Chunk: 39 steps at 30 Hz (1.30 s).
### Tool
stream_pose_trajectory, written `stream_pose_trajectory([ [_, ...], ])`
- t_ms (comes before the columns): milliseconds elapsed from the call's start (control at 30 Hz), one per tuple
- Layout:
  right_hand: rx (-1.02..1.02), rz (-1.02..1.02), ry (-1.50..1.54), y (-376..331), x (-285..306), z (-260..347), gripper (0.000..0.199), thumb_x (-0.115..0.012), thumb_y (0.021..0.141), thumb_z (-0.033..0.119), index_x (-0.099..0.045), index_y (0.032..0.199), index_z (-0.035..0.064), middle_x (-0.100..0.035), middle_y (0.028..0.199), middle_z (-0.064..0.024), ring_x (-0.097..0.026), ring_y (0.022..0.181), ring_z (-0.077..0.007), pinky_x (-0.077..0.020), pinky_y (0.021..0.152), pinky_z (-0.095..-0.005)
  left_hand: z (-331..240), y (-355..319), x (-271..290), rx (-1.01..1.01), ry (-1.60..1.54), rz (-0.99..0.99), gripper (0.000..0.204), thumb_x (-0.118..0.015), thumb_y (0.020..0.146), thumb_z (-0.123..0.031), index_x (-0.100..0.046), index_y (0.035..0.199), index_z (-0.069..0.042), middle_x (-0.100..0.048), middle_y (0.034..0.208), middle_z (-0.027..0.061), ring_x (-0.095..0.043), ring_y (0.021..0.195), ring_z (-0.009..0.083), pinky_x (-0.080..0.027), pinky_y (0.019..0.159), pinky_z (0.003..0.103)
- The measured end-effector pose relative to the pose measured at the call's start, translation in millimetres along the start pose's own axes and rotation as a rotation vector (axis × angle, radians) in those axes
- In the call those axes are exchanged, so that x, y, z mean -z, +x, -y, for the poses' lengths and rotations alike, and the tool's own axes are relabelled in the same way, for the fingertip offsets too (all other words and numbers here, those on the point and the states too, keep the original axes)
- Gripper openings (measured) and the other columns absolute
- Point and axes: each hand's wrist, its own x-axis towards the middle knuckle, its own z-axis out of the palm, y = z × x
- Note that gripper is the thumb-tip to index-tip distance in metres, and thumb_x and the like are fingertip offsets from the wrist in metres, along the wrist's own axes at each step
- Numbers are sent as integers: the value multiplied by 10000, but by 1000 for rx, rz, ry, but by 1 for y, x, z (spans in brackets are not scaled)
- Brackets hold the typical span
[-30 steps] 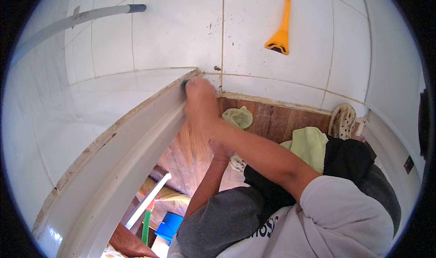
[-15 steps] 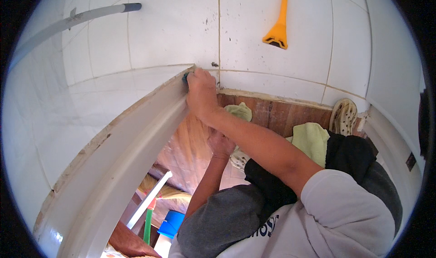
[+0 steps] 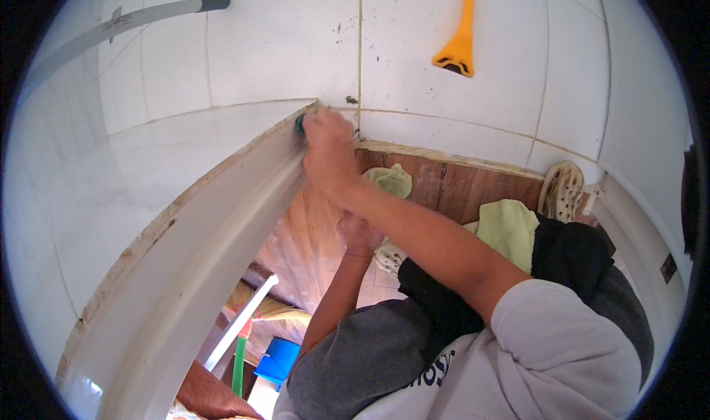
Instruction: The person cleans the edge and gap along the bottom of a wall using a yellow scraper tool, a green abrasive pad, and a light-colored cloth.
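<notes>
My right hand [image 3: 329, 150] is closed on a small dark teal pad [image 3: 299, 125], mostly hidden by the fingers. It presses the pad to the upper end of the white door frame [image 3: 222, 235], near the corner with the tiles. The fingers are a little blurred. Below my right forearm, my left hand [image 3: 360, 233] is curled closed over the wooden floor [image 3: 303, 235]. Whether anything is inside it is hidden. A pale green cloth [image 3: 390, 179] lies just beyond my right wrist.
An orange-yellow scraper [image 3: 458, 42] lies on the white tiles [image 3: 407, 13]. A grey hose [image 3: 148, 19] curves in at upper left. Another pale green cloth [image 3: 506, 231] drapes by my knee, near a cream clog [image 3: 562, 190]. At lower left are a broom [image 3: 277, 309] and a blue container [image 3: 279, 359].
My right hand and the teal pad have shifted very slightly against the door frame, with the fingers now blurred. The left hand stays in place. The view has tilted a little.
</notes>
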Motion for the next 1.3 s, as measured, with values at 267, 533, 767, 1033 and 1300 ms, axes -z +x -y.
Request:
stream_pose_trajectory([
  [267,42,29,2,-9,8,5,119,-514,629,-2,-501,747,-5,-449,732,-145,-464,720,-323,-353,615,-418,3,-5,-9,-129,48,-147,540,-622,726,-400,-522,1142,-71,-561,1058,160,-551,954,309,-454,779,405],
  [533,176,-59,198,-20,25,65,182,-519,603,21,-524,782,-13,-455,725,-136,-470,703,-319,-354,615,-406,-23,-4,23,-43,-61,-205,503,-623,746,-368,-526,1159,-99,-590,1010,160,-574,905,273,-459,749,385],
  [767,193,17,152,-26,32,91,306,-511,662,53,-547,949,-46,-464,778,-96,-483,747,-256,-364,649,-373,-35,-9,38,26,-129,-186,474,-623,763,-340,-530,1174,-123,-615,967,159,-594,862,241,-464,724,367],
  [1033,151,1,134,-21,33,88,307,-503,680,100,-531,958,-25,-457,787,-84,-479,762,-237,-349,677,-377,-39,-2,35,-32,-98,-255,431,-668,706,-351,-571,1057,-121,-624,789,148,-605,708,322,-473,620,405],
  [1300,237,-38,172,-20,36,70,389,-529,651,52,-535,1028,-44,-418,726,-86,-458,689,-237,-311,637,-358,-40,0,30,-50,-88,-253,423,-686,692,-328,-584,1044,-115,-629,756,150,-609,673,316,-472,593,398],
])
